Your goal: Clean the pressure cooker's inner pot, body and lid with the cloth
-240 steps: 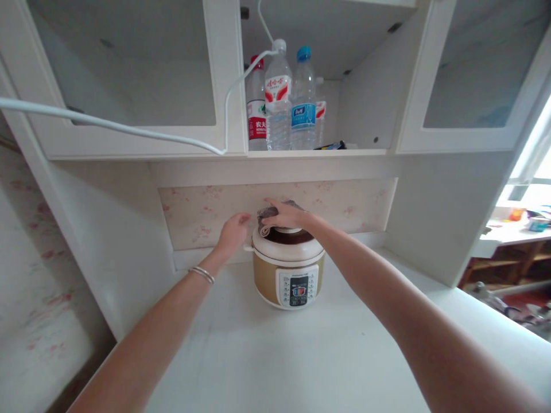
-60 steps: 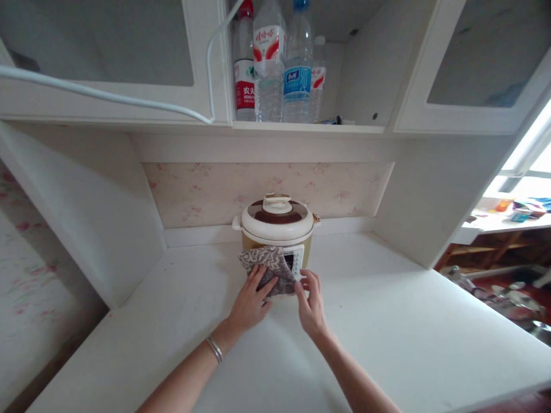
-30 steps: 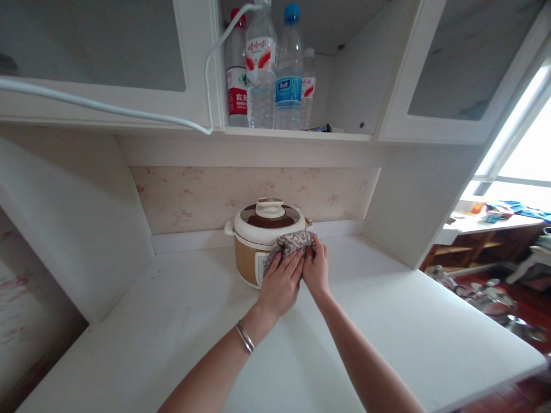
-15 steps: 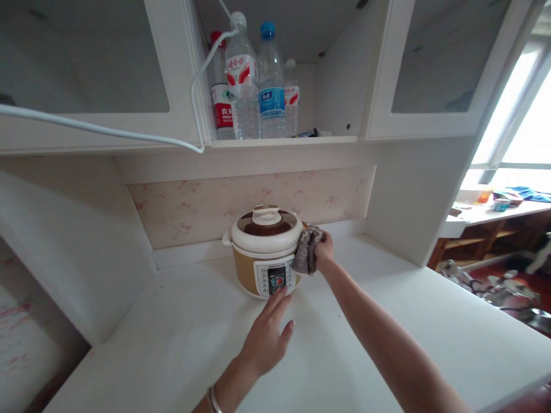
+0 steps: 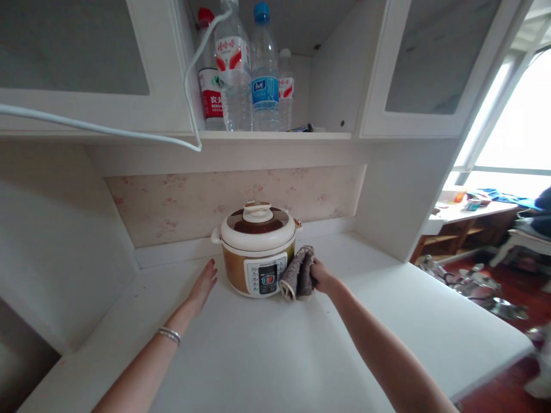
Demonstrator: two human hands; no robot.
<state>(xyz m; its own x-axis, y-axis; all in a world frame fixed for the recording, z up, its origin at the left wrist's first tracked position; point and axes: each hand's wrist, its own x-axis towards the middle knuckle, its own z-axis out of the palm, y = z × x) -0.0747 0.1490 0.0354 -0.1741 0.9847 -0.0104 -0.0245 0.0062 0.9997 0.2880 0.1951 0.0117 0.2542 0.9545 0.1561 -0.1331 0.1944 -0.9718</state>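
A white and gold electric pressure cooker (image 5: 236, 267) with a brown-topped lid stands on the white counter (image 5: 258, 355) against the back wall. My right hand (image 5: 322, 276) is closed round a folded grey-brown cloth (image 5: 298, 275), which lies against the cooker's lower right front, beside the control panel. To the left of the cooker, my left hand (image 5: 204, 288) is held apart from it, holding nothing, with its fingers stretched out. A silver bangle circles the left wrist.
Several plastic bottles (image 5: 264, 86) stand in the open cabinet above. A white cable (image 5: 107, 131) hangs across the left cabinet door. Past the right side panel (image 5: 387, 195), pot lids (image 5: 486, 292) lie low down, near a cluttered table (image 5: 486, 211).
My left hand has moved from in front of the control panel to the cooker's left side. My right hand has brought the cloth lower on the cooker's right side. The view has shifted slightly.
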